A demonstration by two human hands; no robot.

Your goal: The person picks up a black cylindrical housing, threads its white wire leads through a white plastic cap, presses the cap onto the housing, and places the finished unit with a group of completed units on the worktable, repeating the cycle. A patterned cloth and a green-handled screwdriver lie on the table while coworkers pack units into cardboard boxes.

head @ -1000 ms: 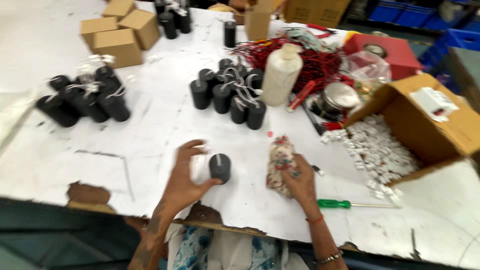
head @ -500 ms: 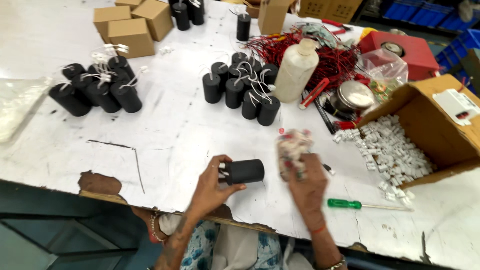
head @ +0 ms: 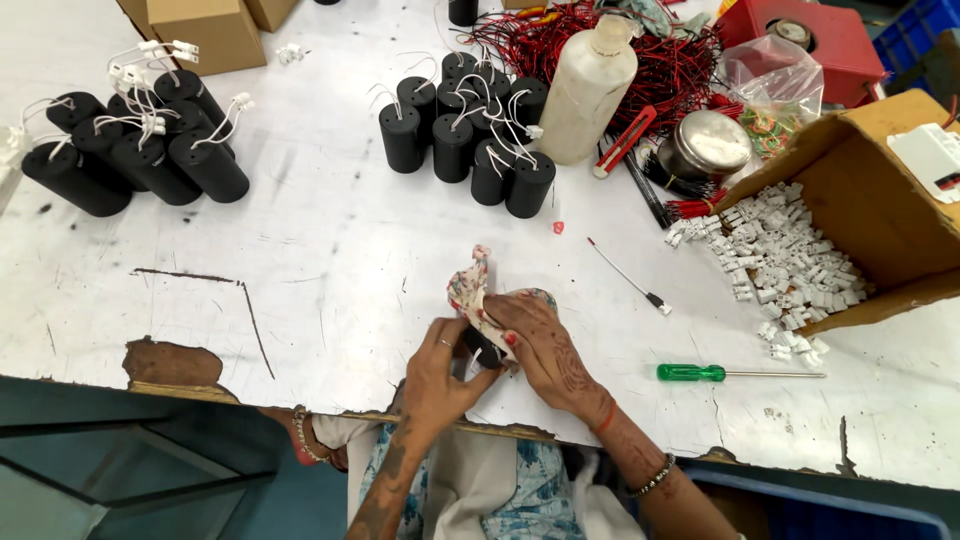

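At the near edge of the white table (head: 330, 260), my left hand (head: 445, 370) grips a black cylinder (head: 486, 349), mostly hidden between both hands. My right hand (head: 545, 345) presses a patterned cloth (head: 470, 290) onto that cylinder, the cloth's end sticking up over it. The two hands touch around the cylinder.
A cluster of black cylinders with white wires (head: 470, 140) stands ahead, another group (head: 130, 150) at the left. A white bottle (head: 590, 90), red wire bundle (head: 660, 60), metal tin (head: 705, 145), cardboard box spilling white connectors (head: 800, 260) and a green screwdriver (head: 700, 372) lie to the right.
The hands have come together: the cloth in my right hand now covers the cylinder held in my left, and both have moved closer to the table's near edge.
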